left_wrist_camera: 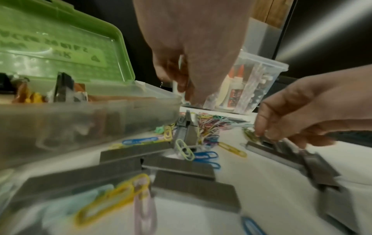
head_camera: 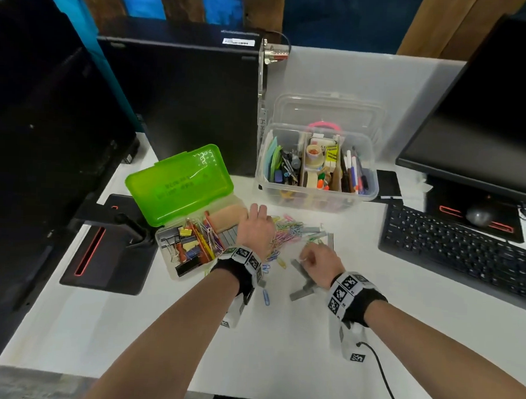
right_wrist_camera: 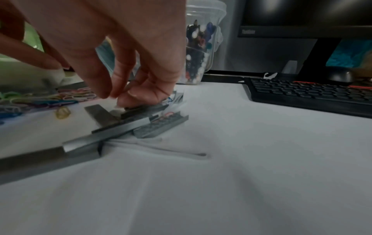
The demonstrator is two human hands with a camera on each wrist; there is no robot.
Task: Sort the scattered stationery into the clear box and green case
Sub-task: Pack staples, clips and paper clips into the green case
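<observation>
Risk, nearest first: staple strips (head_camera: 304,288) lie crossed and stacked on the white table (head_camera: 279,351); a lift by one end could snap a strip or scatter the stack. Right hand (head_camera: 318,259): fingers curled down, fingertips (right_wrist_camera: 128,97) pinching the end of the top strip, which rests on the others. Left hand (head_camera: 254,229): palm down over the paper clips (head_camera: 287,230); whether it holds any cannot be told. A careless sweep could push clips under the case. Green case (head_camera: 178,183): open, just left of the left hand, half filled with clips. Clear box (head_camera: 317,168): open, beyond the pile, holding pens and glue.
</observation>
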